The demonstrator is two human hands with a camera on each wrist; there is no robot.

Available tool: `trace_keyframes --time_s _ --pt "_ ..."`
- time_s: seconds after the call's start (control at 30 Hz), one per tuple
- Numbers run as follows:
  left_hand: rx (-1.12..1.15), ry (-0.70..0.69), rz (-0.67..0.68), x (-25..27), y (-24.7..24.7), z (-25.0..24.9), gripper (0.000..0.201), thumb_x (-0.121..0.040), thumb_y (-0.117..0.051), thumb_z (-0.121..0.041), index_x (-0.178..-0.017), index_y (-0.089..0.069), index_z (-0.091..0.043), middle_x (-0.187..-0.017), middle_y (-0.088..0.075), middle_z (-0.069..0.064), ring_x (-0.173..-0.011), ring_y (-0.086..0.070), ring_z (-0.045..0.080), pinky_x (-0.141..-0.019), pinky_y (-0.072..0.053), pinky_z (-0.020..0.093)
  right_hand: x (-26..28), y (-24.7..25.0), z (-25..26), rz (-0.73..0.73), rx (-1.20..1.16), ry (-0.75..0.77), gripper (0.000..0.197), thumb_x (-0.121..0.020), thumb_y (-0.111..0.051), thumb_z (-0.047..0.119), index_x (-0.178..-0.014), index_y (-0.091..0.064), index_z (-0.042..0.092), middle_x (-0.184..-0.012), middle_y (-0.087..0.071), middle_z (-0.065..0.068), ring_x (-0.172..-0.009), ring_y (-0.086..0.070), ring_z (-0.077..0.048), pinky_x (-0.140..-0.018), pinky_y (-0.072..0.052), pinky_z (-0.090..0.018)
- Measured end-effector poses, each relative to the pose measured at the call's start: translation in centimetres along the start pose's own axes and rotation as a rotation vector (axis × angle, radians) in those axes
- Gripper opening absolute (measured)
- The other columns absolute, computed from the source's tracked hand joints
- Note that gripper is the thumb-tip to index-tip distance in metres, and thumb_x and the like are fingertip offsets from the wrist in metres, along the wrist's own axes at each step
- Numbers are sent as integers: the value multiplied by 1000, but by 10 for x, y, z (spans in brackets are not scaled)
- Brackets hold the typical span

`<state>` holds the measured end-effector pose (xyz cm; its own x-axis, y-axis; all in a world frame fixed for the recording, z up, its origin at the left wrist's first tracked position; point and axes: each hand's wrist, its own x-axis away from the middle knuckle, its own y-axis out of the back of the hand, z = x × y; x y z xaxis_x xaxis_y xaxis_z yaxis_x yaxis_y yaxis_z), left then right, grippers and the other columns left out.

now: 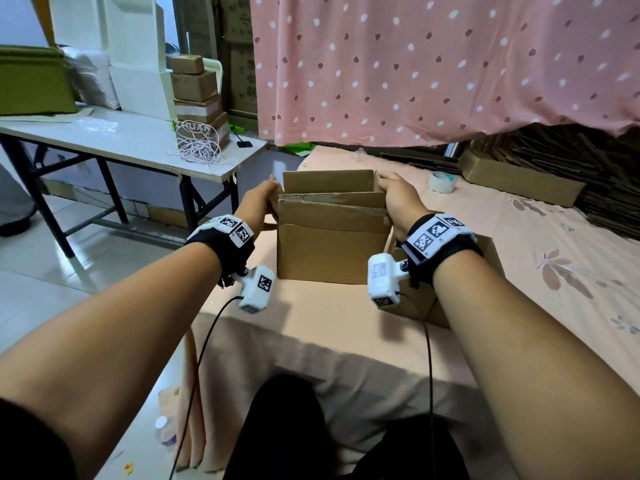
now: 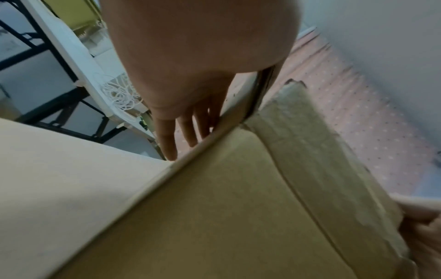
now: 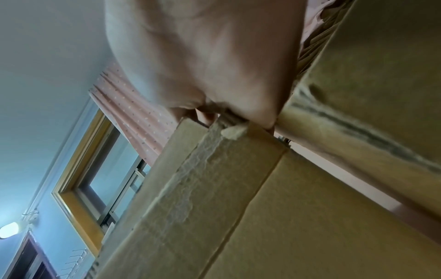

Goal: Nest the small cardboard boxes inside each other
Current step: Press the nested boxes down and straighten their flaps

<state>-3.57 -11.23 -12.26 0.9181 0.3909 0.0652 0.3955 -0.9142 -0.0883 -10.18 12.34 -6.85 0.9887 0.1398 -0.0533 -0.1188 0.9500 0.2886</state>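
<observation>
An open brown cardboard box (image 1: 330, 251) stands on the peach-covered surface (image 1: 311, 327) in front of me, its flaps up. Two corrugated edges run close together along its near rim; whether a smaller box sits inside I cannot tell. My left hand (image 1: 261, 199) lies against the box's left side, fingers (image 2: 167, 139) straight along the cardboard. My right hand (image 1: 398, 195) grips the right top edge, fingers curled over the rim (image 3: 207, 117). The taped side of the box (image 3: 203, 179) fills the right wrist view. A second cardboard box (image 1: 486, 251) sits just right, partly hidden by my right wrist.
A roll of clear tape (image 1: 441, 181), a long low carton (image 1: 519, 183) and piles of flattened cardboard (image 1: 595, 188) lie at the back right. To the left stands a white folding table (image 1: 131, 140) with stacked small boxes (image 1: 197, 86) and coiled white cord (image 1: 201, 150). A spotted pink curtain (image 1: 433, 64) hangs behind.
</observation>
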Motion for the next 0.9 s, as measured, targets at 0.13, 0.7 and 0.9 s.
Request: trace_keyframes --time_s 0.13,0.7,0.9 --pt "57 -7 31 -1 -21 -9 18 -103 -53 -28 -95 -64 -16 -73 -64 0 -57 -61 12 -55 -49 20 -2 4 -2 28 4 -71 59 -81 -42 32 -139 -53 32 -137 -59 -10 -114 -57 -34 -39 -38 -15" --pt "-73 -14 -77 -21 5 -13 5 -61 -52 -19 -62 -54 -15 -69 -50 6 -68 -47 27 -71 -40 38 -2 -26 17 78 273 -66 76 -89 -33 -11 -157 -30 22 -160 -33 -5 -135 -47 -30 -89 -47 -27" --pt "-46 73 -55 -42 17 -4 36 -42 -62 -18 -75 -63 -6 -81 -54 16 -77 -51 31 -73 -42 41 -3 -29 17 -16 327 -131 81 -91 -37 -10 -160 -16 26 -161 -30 -4 -125 -55 -34 -67 -46 -29"
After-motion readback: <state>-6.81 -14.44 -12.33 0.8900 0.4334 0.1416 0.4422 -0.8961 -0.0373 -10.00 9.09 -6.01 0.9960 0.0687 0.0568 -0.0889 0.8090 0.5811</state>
